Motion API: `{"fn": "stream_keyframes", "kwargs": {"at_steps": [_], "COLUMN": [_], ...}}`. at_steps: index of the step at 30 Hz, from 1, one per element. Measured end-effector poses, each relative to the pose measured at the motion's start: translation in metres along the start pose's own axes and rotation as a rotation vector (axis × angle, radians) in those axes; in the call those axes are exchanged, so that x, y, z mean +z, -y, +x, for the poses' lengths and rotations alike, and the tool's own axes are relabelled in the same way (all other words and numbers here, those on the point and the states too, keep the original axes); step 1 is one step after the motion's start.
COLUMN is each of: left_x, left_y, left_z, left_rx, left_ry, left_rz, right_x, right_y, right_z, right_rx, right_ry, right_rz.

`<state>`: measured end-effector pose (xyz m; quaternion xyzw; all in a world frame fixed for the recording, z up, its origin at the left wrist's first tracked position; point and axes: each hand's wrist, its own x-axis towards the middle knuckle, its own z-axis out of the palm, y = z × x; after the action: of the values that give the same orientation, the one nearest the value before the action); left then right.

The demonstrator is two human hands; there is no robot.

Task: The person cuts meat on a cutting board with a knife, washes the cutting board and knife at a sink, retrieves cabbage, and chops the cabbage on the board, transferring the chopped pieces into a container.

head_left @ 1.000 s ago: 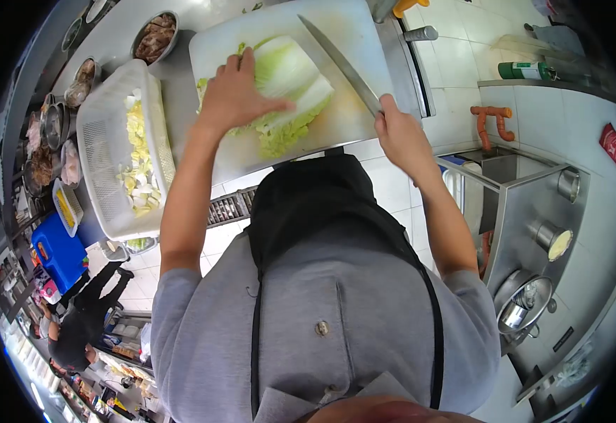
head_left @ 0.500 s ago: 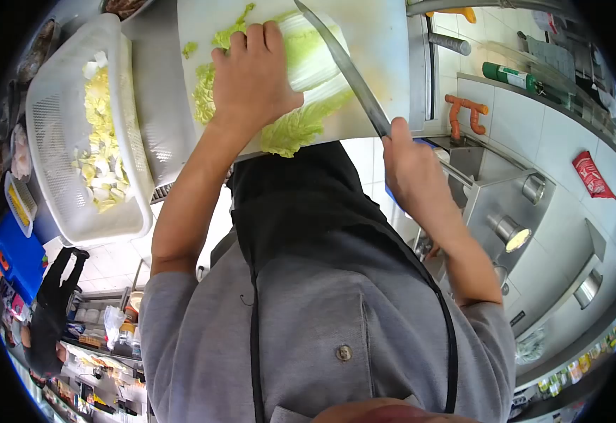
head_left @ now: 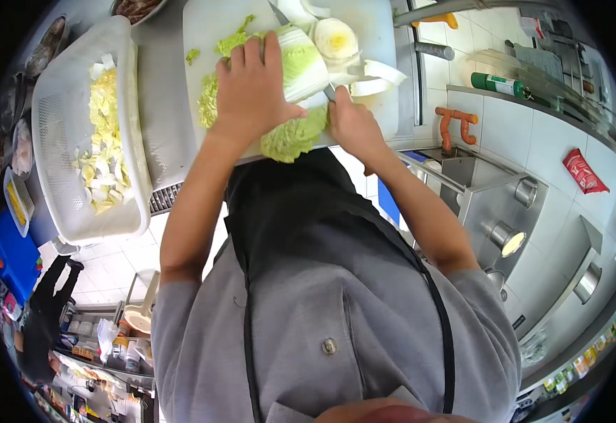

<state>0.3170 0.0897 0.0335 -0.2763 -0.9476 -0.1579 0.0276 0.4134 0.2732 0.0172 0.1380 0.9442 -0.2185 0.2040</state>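
A napa cabbage [head_left: 306, 65] lies on the white cutting board [head_left: 385, 116], its frilly pale-green leaves toward the left and near edge. My left hand [head_left: 249, 88] presses down on it from above, fingers bent over the leaves and thumb out to the right. In my right hand [head_left: 356, 128] is a knife [head_left: 330, 92], gripped by the handle. Most of its blade is hidden behind the cabbage; a bit shows again at the far side. Beyond the blade sit a cut-off cabbage base [head_left: 336, 41], its round face showing, and loose white stalk pieces [head_left: 378, 77].
Left of the board stands a white perforated basket [head_left: 141, 155] with chopped cabbage [head_left: 107, 120] inside. A bowl [head_left: 138, 10] of brownish food is at the far edge. Steel equipment [head_left: 491, 204] stands at the right. A person in dark clothes [head_left: 43, 317] is at the lower left.
The knife has gone down through the cabbage, and the base end has come away with loose stalk pieces. My right hand has moved left and slightly up, close to the cabbage. My left hand still presses it.
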Motion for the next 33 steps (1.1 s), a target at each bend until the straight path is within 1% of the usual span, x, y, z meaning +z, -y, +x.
{"fn": "stream_keyframes", "kwargs": {"at_steps": [1,3,4,5,6,7,10,11,12,13,15,16,17,18,21,23,24,26,27,29,31,33], "left_x": [-0.006,-0.019,-0.022,-0.025,-0.027,-0.027,-0.019,-0.014,-0.009,-0.006,-0.002,-0.001,0.000,0.000,-0.003,-0.003,-0.005,-0.006,-0.006,-0.007,-0.012,-0.020], "left_y": [0.007,0.023,0.026,0.030,0.032,0.031,0.027,0.028,0.028,0.029,0.031,0.032,0.032,0.033,0.031,0.028,0.026,0.028,0.027,0.022,0.030,0.030], "left_z": [-0.002,-0.002,-0.003,-0.003,-0.005,-0.007,-0.012,-0.013,-0.015,-0.016,-0.016,-0.016,-0.016,-0.016,-0.011,-0.011,-0.014,-0.011,-0.014,-0.025,-0.020,-0.032], "left_rx": [0.006,0.050,0.050,0.021,-0.013,-0.022,-0.060,-0.028,0.002,-0.007,0.031,0.021,0.012,0.002,-0.019,-0.023,-0.028,-0.075,-0.095,-0.096,-0.092,-0.040], "left_ry": [-0.009,0.059,0.055,0.082,0.115,0.111,0.134,0.071,0.010,0.016,-0.048,-0.042,-0.010,0.025,0.110,0.135,0.160,0.146,0.148,0.158,0.100,-0.004], "left_rz": [0.006,-0.290,-0.287,-0.200,-0.117,-0.115,-0.151,-0.132,-0.115,-0.128,-0.128,-0.141,-0.172,-0.199,-0.201,-0.202,-0.186,-0.204,-0.240,-0.266,-0.253,-0.327], "right_x": [-0.003,-0.014,-0.025,-0.037,-0.051,-0.065,-0.090,-0.090,-0.090,-0.089,-0.080,-0.076,-0.076,-0.078,-0.074,-0.012,0.012,0.019,0.023,0.022,0.013,-0.001], "right_y": [-0.002,-0.004,-0.004,-0.001,0.003,0.010,0.026,0.028,0.030,0.032,0.033,0.036,0.042,0.046,0.046,0.021,0.011,0.011,0.011,0.010,0.015,0.016], "right_z": [0.002,-0.007,-0.017,-0.027,-0.043,-0.059,-0.099,-0.105,-0.110,-0.113,-0.112,-0.110,-0.107,-0.102,-0.080,-0.031,-0.022,-0.013,-0.015,-0.030,-0.014,-0.029], "right_rx": [-0.033,-0.068,-0.088,-0.110,-0.116,-0.127,-0.135,-0.133,-0.127,-0.121,-0.110,-0.103,-0.028,-0.026,-0.032,-0.043,-0.066,-0.083,-0.064,-0.025,-0.045,-0.060], "right_ry": [0.006,0.009,-0.048,-0.106,-0.129,-0.151,-0.110,-0.105,-0.073,-0.038,-0.015,-0.004,0.044,0.061,0.109,0.091,0.070,0.041,0.012,0.021,0.004,0.005], "right_rz": [0.008,0.013,0.008,0.004,0.018,0.029,0.013,0.007,-0.049,-0.108,-0.136,-0.152,-0.193,-0.202,-0.094,-0.115,-0.123,-0.071,-0.015,0.000,-0.012,-0.022]}}
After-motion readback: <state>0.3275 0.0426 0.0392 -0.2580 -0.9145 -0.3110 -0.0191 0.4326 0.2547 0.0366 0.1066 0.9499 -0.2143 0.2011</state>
